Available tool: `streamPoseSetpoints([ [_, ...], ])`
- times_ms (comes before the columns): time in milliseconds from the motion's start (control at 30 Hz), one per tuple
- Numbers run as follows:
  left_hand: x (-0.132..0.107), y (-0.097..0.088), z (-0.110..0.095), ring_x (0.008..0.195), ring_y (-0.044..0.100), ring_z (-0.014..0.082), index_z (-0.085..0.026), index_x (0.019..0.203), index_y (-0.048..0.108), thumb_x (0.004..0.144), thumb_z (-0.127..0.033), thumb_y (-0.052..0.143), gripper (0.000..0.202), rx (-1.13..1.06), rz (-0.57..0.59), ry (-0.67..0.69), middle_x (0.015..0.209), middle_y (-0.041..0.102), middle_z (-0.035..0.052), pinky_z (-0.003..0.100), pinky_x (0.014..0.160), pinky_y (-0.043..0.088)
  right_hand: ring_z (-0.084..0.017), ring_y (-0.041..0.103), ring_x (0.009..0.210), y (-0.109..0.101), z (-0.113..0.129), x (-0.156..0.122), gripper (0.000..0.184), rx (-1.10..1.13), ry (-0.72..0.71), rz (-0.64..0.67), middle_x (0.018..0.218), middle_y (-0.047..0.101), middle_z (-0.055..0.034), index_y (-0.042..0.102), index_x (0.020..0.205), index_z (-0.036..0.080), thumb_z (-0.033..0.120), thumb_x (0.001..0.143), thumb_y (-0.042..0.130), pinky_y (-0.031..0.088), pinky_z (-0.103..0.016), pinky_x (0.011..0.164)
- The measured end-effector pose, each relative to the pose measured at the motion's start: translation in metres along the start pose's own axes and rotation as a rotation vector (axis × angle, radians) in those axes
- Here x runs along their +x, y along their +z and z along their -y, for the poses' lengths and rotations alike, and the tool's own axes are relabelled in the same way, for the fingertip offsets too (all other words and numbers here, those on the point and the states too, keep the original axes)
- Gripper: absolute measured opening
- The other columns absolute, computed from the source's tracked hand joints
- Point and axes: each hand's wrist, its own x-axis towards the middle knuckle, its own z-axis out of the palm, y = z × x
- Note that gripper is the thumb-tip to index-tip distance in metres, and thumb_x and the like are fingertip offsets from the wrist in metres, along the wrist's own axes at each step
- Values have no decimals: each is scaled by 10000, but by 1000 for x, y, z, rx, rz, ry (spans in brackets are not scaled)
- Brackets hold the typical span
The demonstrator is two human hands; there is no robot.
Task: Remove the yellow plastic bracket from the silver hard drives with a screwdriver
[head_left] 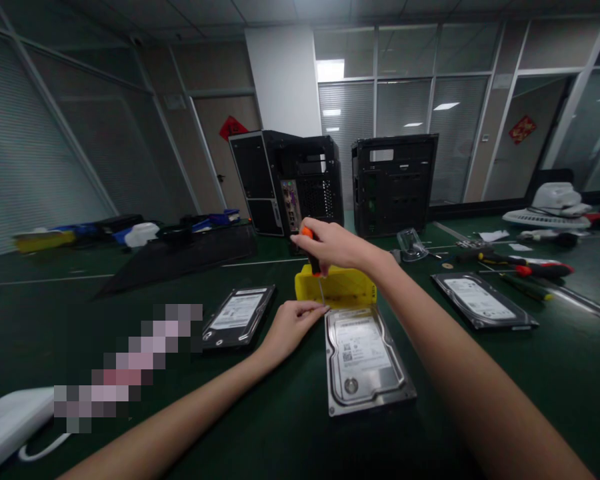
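My right hand (336, 244) grips a screwdriver (315, 264) with an orange and black handle. Its thin shaft points down to the far left corner of a silver hard drive (363, 360), which lies label up on the table. At that corner the fingers of my left hand (291, 323) are pinched together beside the screwdriver tip. Whatever they hold is too small to make out. Just behind the drive sits a yellow bin (306, 285), partly covered by my right hand and wrist.
Another hard drive (240, 313) lies to the left, a third drive (480, 300) to the right. Two black computer cases (253, 177) stand at the back. Pliers (543, 268) and other tools are on the right. A white device (15, 417) occupies the near left.
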Motion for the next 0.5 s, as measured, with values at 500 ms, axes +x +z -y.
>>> streamPoseSetpoints([
  [500,4,1,5,850,581,210,-139,1024,641,816,-440,465,406,-130,-9,-49,943,674,70,264,708,420,-83,571,433,-4,2,1,185,-26,-20,25,629,543,29,424,783,189,355,863,425,444,-178,434],
])
